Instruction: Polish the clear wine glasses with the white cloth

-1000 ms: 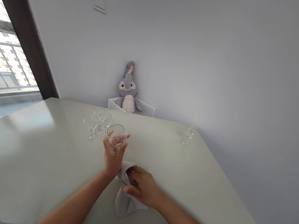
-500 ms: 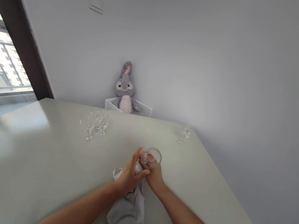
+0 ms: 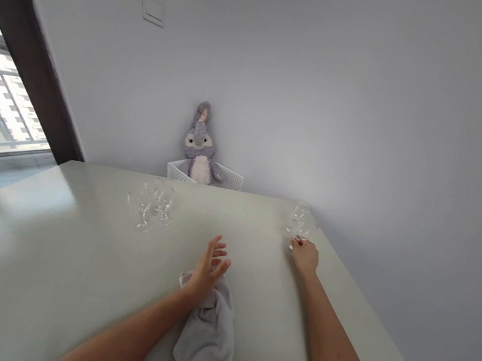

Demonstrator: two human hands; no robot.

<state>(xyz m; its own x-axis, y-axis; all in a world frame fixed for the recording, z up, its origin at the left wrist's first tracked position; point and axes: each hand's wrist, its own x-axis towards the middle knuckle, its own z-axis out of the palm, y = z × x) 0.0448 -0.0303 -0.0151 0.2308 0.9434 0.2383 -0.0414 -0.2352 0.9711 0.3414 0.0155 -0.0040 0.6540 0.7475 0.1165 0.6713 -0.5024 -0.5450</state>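
My right hand [image 3: 305, 258] is at the right side of the table, its fingers closed round the stem of a clear stemmed glass [image 3: 308, 225]. The glass is upright, its bowl showing above my fingers. Just behind it stands another clear stemmed glass [image 3: 299, 211], partly overlapped by the first. Over the grey cloth [image 3: 207, 342] hovers my left hand [image 3: 207, 271], with fingers apart and nothing in them. The cloth lies crumpled near the front edge, its upper part hidden by my left hand and wrist.
Several clear stemmed glasses [image 3: 153, 205] stand close together on the left of the pale table [image 3: 66, 274]. Behind the table's far edge, a grey plush toy [image 3: 200, 148] sits in a white perforated basket [image 3: 234, 180] against the wall.
My right hand has carried the glass from the middle to the right, beside the other glass. My left hand has let go of the glass and opened, staying above the cloth.
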